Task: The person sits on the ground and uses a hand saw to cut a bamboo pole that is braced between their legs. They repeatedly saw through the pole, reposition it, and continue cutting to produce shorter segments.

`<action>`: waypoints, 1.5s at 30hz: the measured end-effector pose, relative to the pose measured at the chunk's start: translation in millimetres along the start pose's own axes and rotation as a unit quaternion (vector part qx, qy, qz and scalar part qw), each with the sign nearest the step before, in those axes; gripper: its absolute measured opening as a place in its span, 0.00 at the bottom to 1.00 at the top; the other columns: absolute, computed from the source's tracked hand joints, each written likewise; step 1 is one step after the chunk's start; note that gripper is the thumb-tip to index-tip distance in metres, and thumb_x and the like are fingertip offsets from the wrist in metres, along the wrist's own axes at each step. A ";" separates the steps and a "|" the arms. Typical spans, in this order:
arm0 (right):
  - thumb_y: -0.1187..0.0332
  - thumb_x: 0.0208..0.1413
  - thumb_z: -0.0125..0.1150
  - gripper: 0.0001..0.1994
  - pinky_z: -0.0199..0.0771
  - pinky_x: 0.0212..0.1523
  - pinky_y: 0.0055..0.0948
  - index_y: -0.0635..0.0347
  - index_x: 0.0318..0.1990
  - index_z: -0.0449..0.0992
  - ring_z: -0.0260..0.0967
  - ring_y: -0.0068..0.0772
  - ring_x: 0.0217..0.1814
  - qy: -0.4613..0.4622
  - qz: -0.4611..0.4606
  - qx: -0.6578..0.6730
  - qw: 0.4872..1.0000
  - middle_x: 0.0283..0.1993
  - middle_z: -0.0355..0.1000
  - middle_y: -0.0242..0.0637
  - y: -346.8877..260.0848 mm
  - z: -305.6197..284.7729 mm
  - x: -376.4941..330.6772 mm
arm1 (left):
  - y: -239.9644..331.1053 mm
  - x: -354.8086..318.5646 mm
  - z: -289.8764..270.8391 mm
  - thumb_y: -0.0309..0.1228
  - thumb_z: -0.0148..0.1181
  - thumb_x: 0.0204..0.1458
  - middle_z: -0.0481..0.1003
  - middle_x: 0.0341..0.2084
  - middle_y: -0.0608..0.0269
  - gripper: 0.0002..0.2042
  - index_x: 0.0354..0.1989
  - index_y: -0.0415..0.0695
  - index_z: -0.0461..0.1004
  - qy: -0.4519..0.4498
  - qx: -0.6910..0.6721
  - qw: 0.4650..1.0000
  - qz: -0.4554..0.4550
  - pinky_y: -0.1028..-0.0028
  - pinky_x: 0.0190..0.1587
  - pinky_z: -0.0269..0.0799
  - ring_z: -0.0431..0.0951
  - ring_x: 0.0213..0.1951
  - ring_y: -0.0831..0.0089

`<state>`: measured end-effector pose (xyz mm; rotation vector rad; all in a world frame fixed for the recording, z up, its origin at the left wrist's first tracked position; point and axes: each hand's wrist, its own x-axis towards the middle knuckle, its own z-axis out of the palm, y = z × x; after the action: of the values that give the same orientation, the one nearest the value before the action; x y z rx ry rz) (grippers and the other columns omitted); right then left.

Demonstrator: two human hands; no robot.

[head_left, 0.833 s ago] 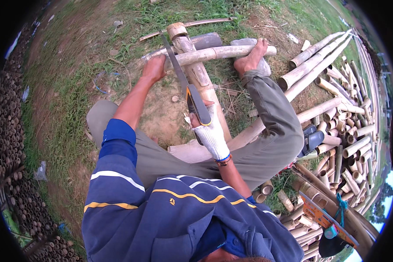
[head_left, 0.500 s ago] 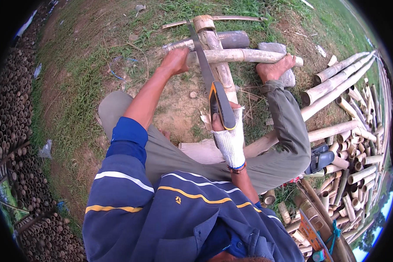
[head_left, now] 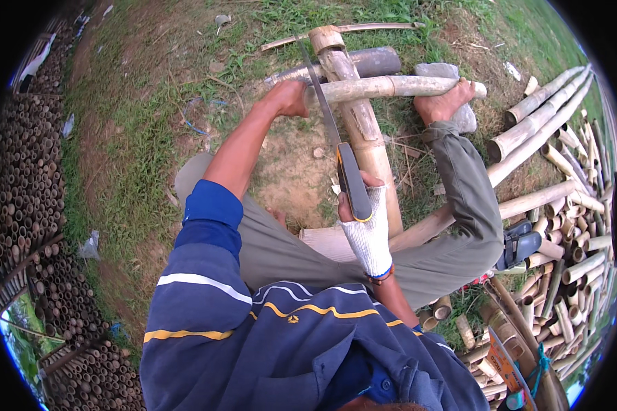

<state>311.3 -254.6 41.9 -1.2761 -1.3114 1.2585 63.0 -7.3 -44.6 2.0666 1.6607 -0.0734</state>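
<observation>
My right hand (head_left: 369,229), in a white knitted glove with bare fingertips, grips the black and yellow handle of a handsaw (head_left: 353,181). The saw's long blade points away from me and crosses the left end of a bamboo pole (head_left: 404,85). At that end my left hand (head_left: 289,99), bare, is closed around the pole, just left of the blade. My bare foot (head_left: 445,103) presses on the pole's right end. Beneath, a thicker bamboo post (head_left: 367,140) with a notch near its far end supports the pole. How deep the cut goes is not visible.
A dark cylindrical piece (head_left: 377,61) and a grey stone (head_left: 465,118) lie by the post. Long bamboo poles (head_left: 528,133) and a heap of cut pieces (head_left: 562,274) are at right, near a dark sandal (head_left: 517,245). Stacked bamboo tubes (head_left: 27,185) fill the left.
The saw has been drawn back toward me across the pole, and its blade shows more edge-on. My left hand and foot keep their hold. The whole view has shifted slightly.
</observation>
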 end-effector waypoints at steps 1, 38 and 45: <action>0.82 0.60 0.61 0.26 0.70 0.58 0.27 0.64 0.66 0.65 0.67 0.26 0.52 0.006 0.017 0.003 1.000 0.53 0.67 0.37 -0.6 -2.1 -6.1 | 6.1 -1.5 -5.4 0.37 0.77 0.40 0.83 0.45 0.39 0.27 0.48 0.34 0.80 -0.013 -0.004 1.000 -0.007 0.55 0.57 0.79 0.83 0.51 0.46; 0.75 0.58 0.64 0.25 0.77 0.47 0.29 0.60 0.64 0.68 0.75 0.29 0.42 0.022 0.063 -0.024 0.997 0.43 0.76 0.38 -3.8 19.5 110.0 | 19.4 -6.9 -10.3 0.39 0.77 0.41 0.83 0.50 0.38 0.36 0.60 0.35 0.77 0.004 0.018 0.999 -0.031 0.55 0.62 0.78 0.84 0.53 0.45; 0.79 0.58 0.58 0.28 0.73 0.54 0.28 0.62 0.68 0.65 0.70 0.28 0.48 0.002 0.046 -0.099 0.994 0.55 0.71 0.39 -4.9 -28.4 -65.9 | 2.9 -6.8 -4.6 0.38 0.77 0.46 0.84 0.47 0.39 0.28 0.53 0.33 0.81 -0.023 0.011 0.999 -0.034 0.60 0.62 0.80 0.84 0.52 0.50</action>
<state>344.0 -317.7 52.8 -1.4920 -1.4167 1.2099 62.8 -12.0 -37.3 2.0085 1.7089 -0.1611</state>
